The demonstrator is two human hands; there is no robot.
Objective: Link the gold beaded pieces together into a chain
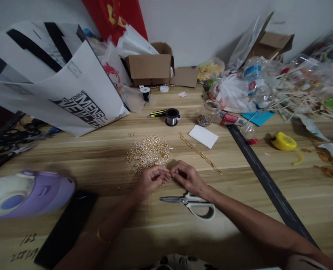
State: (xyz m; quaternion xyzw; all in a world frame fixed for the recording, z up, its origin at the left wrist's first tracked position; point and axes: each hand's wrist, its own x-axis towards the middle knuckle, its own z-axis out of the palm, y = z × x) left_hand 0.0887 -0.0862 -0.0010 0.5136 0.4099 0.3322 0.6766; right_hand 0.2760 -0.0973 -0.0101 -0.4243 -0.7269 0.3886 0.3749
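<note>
Fingertips of my left hand (152, 181) pinch a small gold bead piece (168, 175), from which thin strands hang down toward the table. Close against it on the right, my right hand (188, 177) is closed in a pinch; what its fingertips hold is too small to make out. Just behind my left hand lies a heap of gold and clear beaded pieces (148, 153). Scissors (196, 205) with white handles lie below my right hand, blades pointing left. A gold chain (201, 154) is stretched out beyond my right hand, beside a white card (203, 136).
Behind the heap are a wire spool (172, 117), a yellow cutter (157, 113) and a bead jar (208, 113). A large paper bag (79, 90), pliers (11, 150), a purple object (45, 193) and a black slab (67, 227) are left; a tape measure (284, 141) is right.
</note>
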